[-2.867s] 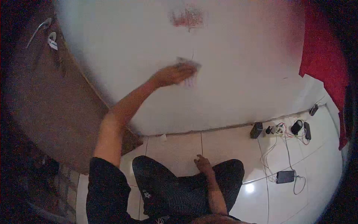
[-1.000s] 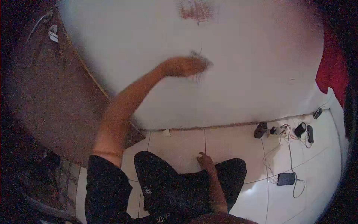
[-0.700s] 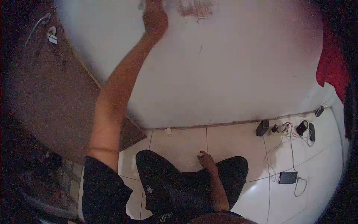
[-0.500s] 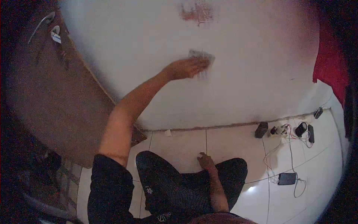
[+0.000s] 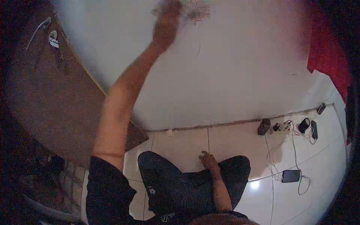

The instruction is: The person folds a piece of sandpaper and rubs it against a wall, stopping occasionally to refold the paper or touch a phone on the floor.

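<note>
My left hand [image 5: 168, 28] reaches up to the white wall [image 5: 225, 75], blurred by motion. It presses a thin grey piece [image 5: 159, 7] against the surface, and part of this piece shows beside the fingers; its material is unclear. Just right of the hand is a reddish-grey smudge [image 5: 198, 12] on the wall. My right hand [image 5: 208, 160] hangs low over the tiled floor by my right knee, its fingers loosely bent and apart, with nothing visible in it.
A brown panel [image 5: 75, 97] stands at the left, with a handle [image 5: 40, 32] and a tagged item [image 5: 54, 42]. Red cloth [image 5: 326, 56] hangs at the right. On the floor [image 5: 180, 144] lie a black box [image 5: 264, 127], chargers, cables and a dark device [image 5: 291, 176].
My left hand has moved up and left along the wall with the grey piece, reaching beside the reddish smudge. My right hand has stayed nearly in place.
</note>
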### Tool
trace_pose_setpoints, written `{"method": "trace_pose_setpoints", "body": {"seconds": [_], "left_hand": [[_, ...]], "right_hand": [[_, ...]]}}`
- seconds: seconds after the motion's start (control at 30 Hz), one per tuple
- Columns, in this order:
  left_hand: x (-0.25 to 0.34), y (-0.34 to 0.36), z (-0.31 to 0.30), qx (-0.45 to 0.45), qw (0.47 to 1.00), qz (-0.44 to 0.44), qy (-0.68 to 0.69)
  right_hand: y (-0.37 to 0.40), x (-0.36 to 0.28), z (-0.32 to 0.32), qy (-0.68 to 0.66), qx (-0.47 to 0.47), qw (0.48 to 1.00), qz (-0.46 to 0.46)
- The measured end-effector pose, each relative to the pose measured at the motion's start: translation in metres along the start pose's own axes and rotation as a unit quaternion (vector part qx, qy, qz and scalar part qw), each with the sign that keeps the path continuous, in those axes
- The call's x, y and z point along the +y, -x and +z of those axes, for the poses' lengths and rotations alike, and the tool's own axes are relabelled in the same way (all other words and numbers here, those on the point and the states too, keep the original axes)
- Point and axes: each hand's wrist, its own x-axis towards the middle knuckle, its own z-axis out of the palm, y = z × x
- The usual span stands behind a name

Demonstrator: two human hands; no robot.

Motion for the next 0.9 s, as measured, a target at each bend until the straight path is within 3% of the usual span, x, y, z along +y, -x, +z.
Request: {"method": "trace_pose_setpoints", "body": {"seconds": [0.03,0.07,0.1,0.13,0.17,0.23,0.3,0.33,0.4,0.47,0.57,0.6,0.67,0.7,0.73,0.77,0.83,0.9], "left_hand": [[0.018,0.023,0.007,-0.068,0.994,0.028,0.080],[0.038,0.048,0.013,-0.157,0.972,0.112,0.137],[0.062,0.063,0.007,-0.228,0.922,0.309,-0.054],[0.065,0.095,0.022,-0.264,0.882,0.332,0.207],[0.061,0.098,0.017,-0.265,0.882,0.330,0.206],[0.049,0.099,0.012,-0.260,0.867,0.417,0.083],[0.021,0.069,0.019,-0.218,0.925,0.295,0.102],[0.005,0.042,0.005,-0.212,0.950,0.186,0.134],[-0.031,0.001,-0.009,-0.040,0.995,0.065,0.064],[-0.031,-0.024,-0.028,0.004,0.983,-0.165,0.074],[-0.022,-0.011,-0.003,0.067,0.983,-0.142,0.092],[-0.011,0.004,0.001,0.059,0.996,-0.047,0.049],[0.029,0.047,0.007,-0.174,0.969,-0.015,0.177],[0.046,0.074,0.013,-0.155,0.967,0.168,0.113],[0.066,0.101,0.022,-0.270,0.915,0.171,0.244],[0.083,0.114,0.006,-0.261,0.906,0.323,0.087],[0.080,0.120,-0.003,-0.311,0.885,0.316,0.138],[0.057,0.096,-0.004,-0.212,0.904,0.371,0.004]], "right_hand": [[0.001,-0.001,-0.002,0.010,-0.007,1.000,0.006],[0.001,-0.002,-0.004,0.012,-0.006,1.000,0.006],[-0.001,-0.004,-0.007,-0.007,-0.029,0.999,0.027],[-0.001,-0.006,-0.009,-0.026,-0.053,0.997,0.048],[0.001,-0.006,-0.009,-0.024,-0.053,0.997,0.047],[0.002,-0.003,-0.008,-0.010,-0.008,1.000,0.022],[-0.001,0.001,-0.005,0.004,0.000,1.000,0.017],[0.001,0.002,-0.001,0.019,-0.001,1.000,0.011],[0.000,-0.003,-0.003,0.025,-0.021,0.999,0.028],[-0.003,-0.009,-0.006,0.032,-0.037,0.998,0.044],[-0.002,-0.013,-0.011,0.014,-0.052,0.996,0.076],[-0.001,-0.015,-0.013,0.023,-0.048,0.997,0.063],[0.002,-0.015,-0.015,0.036,-0.047,0.997,0.051],[0.003,-0.015,-0.016,0.025,-0.044,0.998,0.045],[0.004,-0.016,-0.015,0.012,-0.041,0.998,0.039],[0.005,-0.017,-0.015,0.012,-0.045,0.998,0.037],[0.007,-0.017,-0.018,0.042,-0.022,0.999,0.021],[0.005,-0.010,-0.016,0.019,-0.032,0.999,0.022]]}}
